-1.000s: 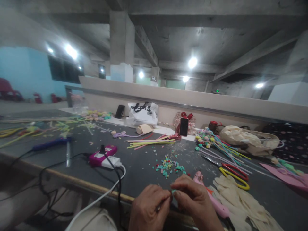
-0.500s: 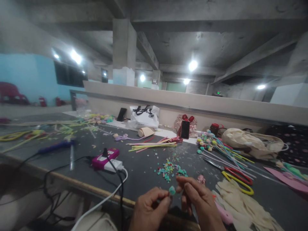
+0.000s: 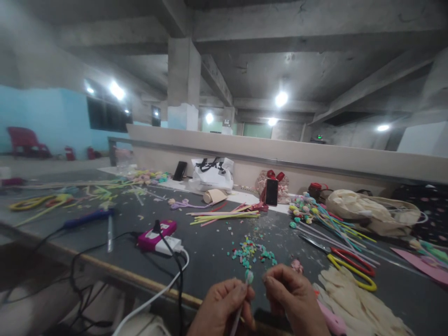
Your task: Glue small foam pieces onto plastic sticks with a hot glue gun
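My left hand pinches a thin pale stem topped by a small round mint-green flower head, which stands upright above the fingertips. To its right, my right hand is closed with thumb and forefinger pressed together, apart from the flower head. Whether anything tiny is between those fingers cannot be made out. Just beyond both hands lies a scatter of small coloured pieces, mostly green. A small pink cluster is behind my right hand.
Scissors with red and yellow handles and a beige glove lie right. Flower-tipped stems are behind them. Loose strips lie mid-table. A magenta power strip with cables and a blue-handled tool are left.
The flower head has turned in my left hand, so its stem now shows running down toward me. My right hand has drawn away to the right, its fingers more curled.
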A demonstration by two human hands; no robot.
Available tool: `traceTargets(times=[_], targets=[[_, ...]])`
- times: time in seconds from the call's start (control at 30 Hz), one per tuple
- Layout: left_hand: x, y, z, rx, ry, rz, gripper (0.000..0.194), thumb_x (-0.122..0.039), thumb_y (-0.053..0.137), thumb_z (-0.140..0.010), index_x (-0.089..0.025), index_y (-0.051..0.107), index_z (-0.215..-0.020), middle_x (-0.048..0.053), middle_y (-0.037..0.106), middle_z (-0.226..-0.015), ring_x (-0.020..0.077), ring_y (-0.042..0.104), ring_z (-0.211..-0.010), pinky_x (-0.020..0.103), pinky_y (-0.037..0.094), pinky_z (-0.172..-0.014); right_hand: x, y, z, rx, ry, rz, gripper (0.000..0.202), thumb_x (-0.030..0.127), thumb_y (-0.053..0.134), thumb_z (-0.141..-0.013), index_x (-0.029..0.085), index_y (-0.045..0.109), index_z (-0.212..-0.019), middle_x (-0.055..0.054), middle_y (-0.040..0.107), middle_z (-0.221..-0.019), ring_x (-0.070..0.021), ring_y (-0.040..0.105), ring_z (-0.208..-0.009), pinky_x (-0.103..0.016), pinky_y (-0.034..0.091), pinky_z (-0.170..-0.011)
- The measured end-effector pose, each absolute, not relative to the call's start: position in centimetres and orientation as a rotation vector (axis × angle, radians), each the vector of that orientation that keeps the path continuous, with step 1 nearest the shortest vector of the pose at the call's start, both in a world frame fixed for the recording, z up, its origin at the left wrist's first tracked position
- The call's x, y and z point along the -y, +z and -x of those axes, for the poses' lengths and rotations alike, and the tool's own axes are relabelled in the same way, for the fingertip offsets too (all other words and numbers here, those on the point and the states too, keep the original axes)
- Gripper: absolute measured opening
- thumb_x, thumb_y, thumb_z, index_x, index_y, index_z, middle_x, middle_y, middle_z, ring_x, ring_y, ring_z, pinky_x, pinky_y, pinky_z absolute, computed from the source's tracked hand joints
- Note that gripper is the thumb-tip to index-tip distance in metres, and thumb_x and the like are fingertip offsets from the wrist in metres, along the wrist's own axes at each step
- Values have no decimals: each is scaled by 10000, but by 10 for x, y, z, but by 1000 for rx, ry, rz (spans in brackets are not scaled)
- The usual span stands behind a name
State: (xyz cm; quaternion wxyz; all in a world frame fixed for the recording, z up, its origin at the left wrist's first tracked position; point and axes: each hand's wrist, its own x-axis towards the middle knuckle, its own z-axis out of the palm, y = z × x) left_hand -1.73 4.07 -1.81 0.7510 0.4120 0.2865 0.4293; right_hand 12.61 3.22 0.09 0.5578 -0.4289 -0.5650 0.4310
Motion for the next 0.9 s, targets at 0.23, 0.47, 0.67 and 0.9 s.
traceTargets(times=[0.23,0.47,0.67,0.9], targets=[[-42,-15,20,-709,890,-784,326,-452,590,-591,-138,540,-660,-74,465,-342,15,338,-252,110,188,-278,-25,2,-152,1428,938,1154,291,430,550,-670,151,526,-590,60,422,-439,-50,390,-362,-158,283,-361],[-40,-10,15,-782,939,-742,281,-384,639,-562,-149,540,-681,-84,444,-396,-1,284,-280,105,139,-267,-14,-3,-184,1530,720,1308,317,438,483,-712,154,532,-578,60,408,-439,-55,380,-376,-157,291,-375],[-38,-7,16,-828,1061,-751,225,-326,628,-602,-145,558,-716,-42,519,-498,19,424,-374,94,265,-320,-10,-3,-203,1927,296,1433,235,334,404,-782,191,563,-684,5,521,-592,-116,499,-532,-207,378,-495],[-39,-6,18,-805,1025,-731,285,-362,644,-572,-166,560,-762,-74,476,-426,-15,273,-274,91,143,-272,-14,-6,-229,2139,-151,1606,281,320,474,-736,234,516,-1000,-62,556,-930,-194,528,-835,-299,412,-692]])
